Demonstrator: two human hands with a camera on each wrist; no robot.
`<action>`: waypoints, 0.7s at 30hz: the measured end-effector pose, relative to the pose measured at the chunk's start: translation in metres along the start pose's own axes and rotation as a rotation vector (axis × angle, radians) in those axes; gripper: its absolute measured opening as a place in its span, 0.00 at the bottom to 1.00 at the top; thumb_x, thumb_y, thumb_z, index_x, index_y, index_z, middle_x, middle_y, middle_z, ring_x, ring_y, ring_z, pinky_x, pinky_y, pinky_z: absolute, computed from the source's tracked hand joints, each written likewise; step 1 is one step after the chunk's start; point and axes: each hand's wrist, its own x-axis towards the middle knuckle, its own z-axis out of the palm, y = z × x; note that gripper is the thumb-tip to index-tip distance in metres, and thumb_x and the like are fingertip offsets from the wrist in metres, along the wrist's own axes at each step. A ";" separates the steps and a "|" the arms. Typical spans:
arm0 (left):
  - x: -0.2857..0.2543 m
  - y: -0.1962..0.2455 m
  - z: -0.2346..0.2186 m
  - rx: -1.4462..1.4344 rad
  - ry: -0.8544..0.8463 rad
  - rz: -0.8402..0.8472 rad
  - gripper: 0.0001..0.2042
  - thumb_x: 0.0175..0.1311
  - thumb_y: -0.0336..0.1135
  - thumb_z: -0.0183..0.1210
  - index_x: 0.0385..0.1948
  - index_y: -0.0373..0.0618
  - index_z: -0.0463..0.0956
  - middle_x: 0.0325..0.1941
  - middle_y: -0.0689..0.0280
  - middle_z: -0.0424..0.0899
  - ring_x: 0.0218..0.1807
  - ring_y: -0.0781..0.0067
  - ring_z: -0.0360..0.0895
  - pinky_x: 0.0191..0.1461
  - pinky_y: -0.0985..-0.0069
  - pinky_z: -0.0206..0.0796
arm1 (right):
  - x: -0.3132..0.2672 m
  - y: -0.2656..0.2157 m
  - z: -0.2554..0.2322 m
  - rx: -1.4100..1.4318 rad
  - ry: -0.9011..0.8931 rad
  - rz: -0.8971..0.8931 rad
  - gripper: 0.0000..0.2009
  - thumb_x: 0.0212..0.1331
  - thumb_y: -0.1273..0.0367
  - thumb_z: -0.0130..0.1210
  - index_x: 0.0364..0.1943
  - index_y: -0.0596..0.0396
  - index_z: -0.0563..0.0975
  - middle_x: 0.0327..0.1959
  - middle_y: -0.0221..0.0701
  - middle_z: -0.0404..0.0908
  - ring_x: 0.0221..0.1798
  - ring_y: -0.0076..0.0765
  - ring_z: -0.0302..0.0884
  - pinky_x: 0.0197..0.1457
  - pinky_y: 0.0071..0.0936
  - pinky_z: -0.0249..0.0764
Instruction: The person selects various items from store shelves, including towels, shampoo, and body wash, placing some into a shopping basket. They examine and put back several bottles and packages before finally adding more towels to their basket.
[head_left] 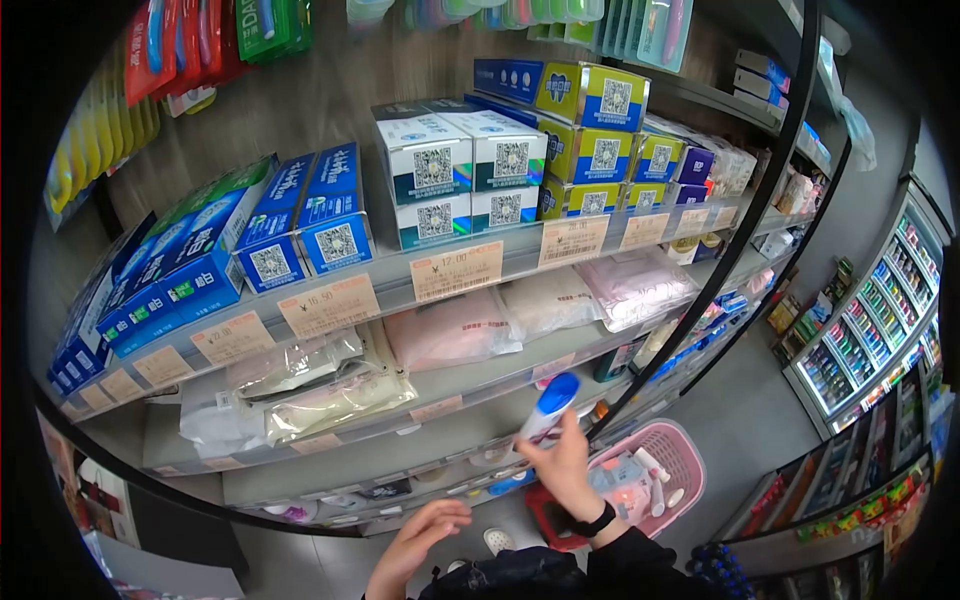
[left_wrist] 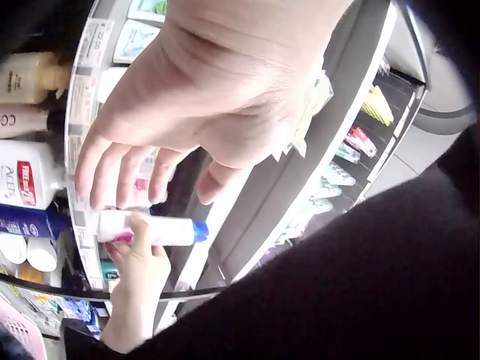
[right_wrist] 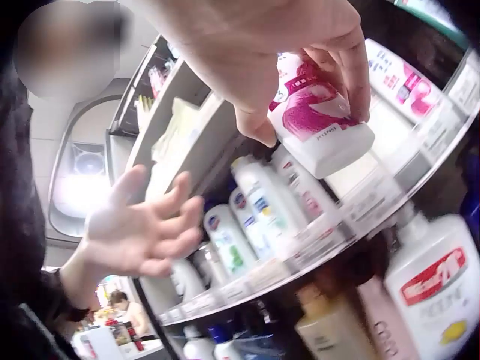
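Observation:
A white bottle with a blue cap and a pink print is gripped by my right hand, thumb on one side and fingers on the other. Seen in the right wrist view, the bottle's white base tilts down below the right hand. My left hand hangs to the left of it, holding nothing, its fingers loosely bent. In the left wrist view the left hand is above the bottle, apart from it.
A pink basket with several items stands on the floor beside a red one. Shelves in front carry toothpaste boxes and bagged goods. Lower shelves hold pump bottles. A black shelf post rises at the right.

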 end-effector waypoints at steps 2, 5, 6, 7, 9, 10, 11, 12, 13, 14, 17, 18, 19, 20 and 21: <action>-0.011 -0.008 -0.008 0.006 0.061 0.001 0.17 0.67 0.32 0.49 0.57 0.39 0.66 0.56 0.59 0.74 0.58 0.64 0.72 0.60 0.70 0.62 | 0.020 0.005 -0.004 0.023 0.121 0.001 0.28 0.42 0.66 0.71 0.46 0.62 0.68 0.35 0.43 0.80 0.36 0.46 0.80 0.39 0.33 0.75; -0.029 -0.014 -0.014 -0.039 0.164 0.008 0.17 0.67 0.32 0.49 0.55 0.37 0.66 0.54 0.55 0.76 0.56 0.60 0.74 0.58 0.69 0.65 | 0.043 0.032 0.005 0.003 0.221 -0.068 0.29 0.42 0.66 0.70 0.48 0.62 0.67 0.36 0.45 0.79 0.39 0.48 0.80 0.41 0.37 0.74; -0.035 -0.014 -0.015 -0.087 0.201 0.012 0.17 0.67 0.32 0.49 0.55 0.37 0.67 0.53 0.54 0.76 0.56 0.60 0.75 0.57 0.69 0.66 | 0.046 0.035 0.007 0.008 0.222 -0.071 0.29 0.42 0.66 0.70 0.48 0.62 0.67 0.36 0.45 0.79 0.39 0.48 0.80 0.41 0.37 0.74; -0.042 -0.015 -0.016 -0.082 0.202 0.017 0.17 0.67 0.32 0.49 0.55 0.37 0.67 0.53 0.54 0.76 0.56 0.60 0.75 0.57 0.69 0.66 | 0.049 0.038 0.009 -0.119 0.204 -0.035 0.30 0.41 0.66 0.70 0.48 0.62 0.67 0.36 0.47 0.79 0.39 0.51 0.79 0.41 0.39 0.74; -0.054 -0.020 -0.019 -0.116 0.361 0.038 0.15 0.65 0.33 0.50 0.51 0.39 0.70 0.47 0.57 0.79 0.49 0.63 0.78 0.51 0.73 0.68 | 0.053 0.043 0.016 -0.180 0.220 -0.001 0.31 0.39 0.66 0.70 0.49 0.61 0.67 0.36 0.49 0.78 0.40 0.58 0.77 0.40 0.44 0.73; -0.061 -0.026 -0.026 -0.111 0.361 0.045 0.15 0.65 0.33 0.50 0.51 0.39 0.70 0.47 0.57 0.79 0.49 0.63 0.78 0.51 0.73 0.68 | 0.055 0.045 0.018 -0.174 0.225 -0.006 0.31 0.39 0.66 0.70 0.49 0.61 0.67 0.36 0.49 0.78 0.40 0.58 0.77 0.40 0.44 0.73; -0.071 -0.034 -0.036 -0.148 0.375 0.016 0.19 0.64 0.34 0.52 0.56 0.39 0.66 0.52 0.57 0.76 0.54 0.63 0.75 0.55 0.71 0.66 | 0.056 0.047 0.020 -0.177 0.238 -0.013 0.31 0.40 0.66 0.70 0.49 0.61 0.67 0.36 0.49 0.78 0.39 0.58 0.77 0.40 0.44 0.73; -0.080 -0.043 -0.044 -0.183 0.390 -0.014 0.24 0.64 0.35 0.55 0.60 0.38 0.63 0.57 0.57 0.74 0.58 0.64 0.72 0.59 0.69 0.63 | 0.056 0.048 0.020 -0.180 0.251 -0.019 0.31 0.40 0.66 0.70 0.49 0.61 0.67 0.36 0.49 0.78 0.39 0.59 0.77 0.40 0.44 0.73; -0.088 -0.054 -0.048 -0.177 0.387 -0.009 0.24 0.64 0.35 0.55 0.60 0.38 0.63 0.57 0.57 0.74 0.58 0.64 0.72 0.59 0.69 0.63 | 0.055 0.047 0.021 -0.198 0.238 -0.009 0.32 0.40 0.66 0.69 0.50 0.61 0.66 0.37 0.49 0.77 0.40 0.58 0.76 0.41 0.43 0.73; -0.097 -0.066 -0.053 -0.195 0.428 0.012 0.23 0.65 0.37 0.54 0.59 0.39 0.64 0.56 0.57 0.75 0.56 0.63 0.73 0.58 0.70 0.64 | 0.054 0.047 0.021 -0.194 0.245 -0.011 0.32 0.40 0.66 0.69 0.50 0.61 0.66 0.37 0.49 0.77 0.40 0.58 0.76 0.41 0.43 0.73; -0.113 -0.078 -0.062 -0.217 0.524 0.056 0.21 0.67 0.41 0.52 0.58 0.40 0.66 0.54 0.57 0.77 0.54 0.62 0.75 0.56 0.68 0.65 | 0.044 0.042 0.021 -0.165 0.221 -0.021 0.36 0.43 0.69 0.67 0.59 0.60 0.61 0.48 0.52 0.72 0.51 0.59 0.70 0.51 0.42 0.70; -0.116 -0.084 -0.066 -0.212 0.518 0.060 0.21 0.67 0.41 0.52 0.58 0.40 0.66 0.54 0.57 0.77 0.54 0.62 0.75 0.56 0.68 0.65 | 0.039 0.045 0.022 -0.162 0.229 -0.023 0.36 0.43 0.69 0.67 0.59 0.60 0.61 0.48 0.52 0.72 0.51 0.59 0.70 0.51 0.42 0.70; -0.122 -0.093 -0.071 -0.237 0.551 0.077 0.21 0.67 0.41 0.52 0.58 0.39 0.66 0.54 0.56 0.77 0.55 0.61 0.75 0.57 0.67 0.65 | 0.032 0.050 0.022 -0.174 0.240 -0.111 0.37 0.44 0.70 0.67 0.60 0.60 0.60 0.50 0.52 0.70 0.54 0.59 0.68 0.55 0.42 0.67; -0.125 -0.097 -0.073 -0.263 0.584 0.092 0.22 0.67 0.41 0.52 0.58 0.39 0.66 0.54 0.56 0.76 0.55 0.60 0.74 0.58 0.66 0.65 | 0.026 0.051 0.022 -0.188 0.250 -0.197 0.37 0.44 0.71 0.66 0.61 0.60 0.59 0.52 0.53 0.68 0.56 0.59 0.65 0.58 0.42 0.65; -0.129 -0.101 -0.075 -0.268 0.601 0.094 0.22 0.67 0.41 0.52 0.58 0.38 0.66 0.54 0.55 0.76 0.56 0.58 0.74 0.60 0.64 0.64 | 0.015 0.051 0.019 -0.181 0.224 -0.160 0.31 0.47 0.72 0.63 0.58 0.60 0.63 0.54 0.51 0.66 0.58 0.58 0.62 0.62 0.42 0.61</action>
